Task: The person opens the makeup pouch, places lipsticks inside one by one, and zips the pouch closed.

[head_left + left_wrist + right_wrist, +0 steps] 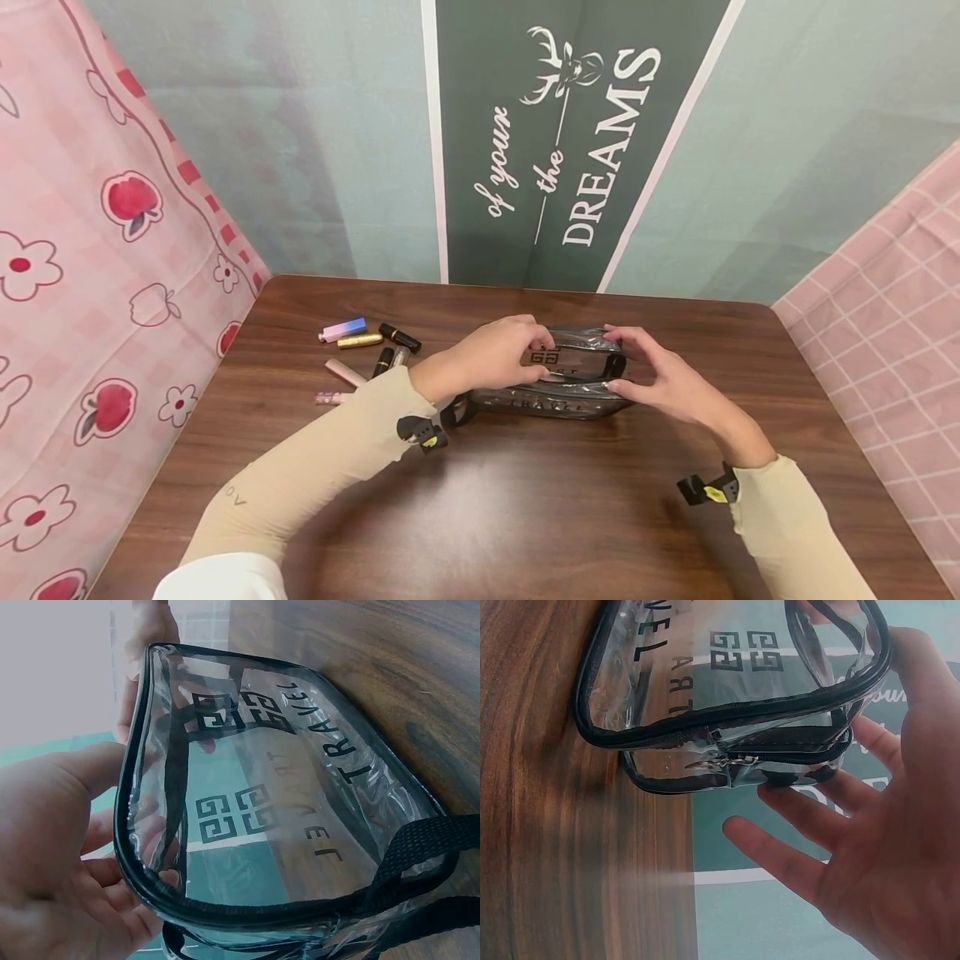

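Note:
A clear plastic travel bag (555,406) with black piping and black lettering stands on the table, its top unzipped and spread. My left hand (498,354) holds the left part of the opening, thumb by the near rim and fingers by the far rim. At the right end, my right hand (671,387) grips the bag with thumb and fingers at its two rims; some fingers are spread in the right wrist view. A metal zipper pull (735,760) shows at that end. A black strap (427,844) hangs from the other end.
Left of the bag lie several cosmetic tubes: a blue-pink one (343,330), a gold one (360,341), a black one (400,337) and pink ones, partly behind my left forearm. Fabric curtains border the wooden table (510,517) at the back and both sides.

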Tool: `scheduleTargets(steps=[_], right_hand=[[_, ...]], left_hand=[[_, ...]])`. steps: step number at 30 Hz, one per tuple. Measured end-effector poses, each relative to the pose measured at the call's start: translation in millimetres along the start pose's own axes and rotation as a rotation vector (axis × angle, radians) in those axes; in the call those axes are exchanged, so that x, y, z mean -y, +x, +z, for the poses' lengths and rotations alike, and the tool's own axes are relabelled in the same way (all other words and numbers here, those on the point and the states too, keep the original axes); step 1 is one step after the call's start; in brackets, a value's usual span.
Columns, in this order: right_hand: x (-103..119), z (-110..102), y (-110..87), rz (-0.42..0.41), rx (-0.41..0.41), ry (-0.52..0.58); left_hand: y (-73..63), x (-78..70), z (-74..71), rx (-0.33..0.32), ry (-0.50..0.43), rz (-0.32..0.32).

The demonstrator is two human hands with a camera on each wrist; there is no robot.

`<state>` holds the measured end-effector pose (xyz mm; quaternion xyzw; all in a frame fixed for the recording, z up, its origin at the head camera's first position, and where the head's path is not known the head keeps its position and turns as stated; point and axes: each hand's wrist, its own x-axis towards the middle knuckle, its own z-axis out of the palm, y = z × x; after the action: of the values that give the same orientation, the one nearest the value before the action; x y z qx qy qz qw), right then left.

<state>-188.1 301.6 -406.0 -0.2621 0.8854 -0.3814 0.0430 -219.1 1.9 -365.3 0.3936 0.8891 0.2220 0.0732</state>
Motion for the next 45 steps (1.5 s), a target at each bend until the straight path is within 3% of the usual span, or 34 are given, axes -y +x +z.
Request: scheduleTargets(steps=[16,26,32,36,45], right_hand=[[2,1,-1.2,-0.007,0.002,0.032],[1,1,-2.9,-0.018,-0.009,0.030],[1,0,-3.2,-0.010,-0.010,-0.013],[1,0,-3.1,-0.012,-0.002,0.021],[2,1,-3.1,0.007,0.005,0.002]], left_hand=[[-4.9,1.6,-3.7,0.016,-0.059,0.018],[-17.1,8.3,-30.7,-0.041,-0.015,0.052],[-33.3,25.4,-50.7,-0.053,-0.046,0.067],[-47.0,41.4,-59.8,-0.075,-0.087,0.078],[-83.6,79.9,-68.6,-0.098,-0.130,-0.028]])
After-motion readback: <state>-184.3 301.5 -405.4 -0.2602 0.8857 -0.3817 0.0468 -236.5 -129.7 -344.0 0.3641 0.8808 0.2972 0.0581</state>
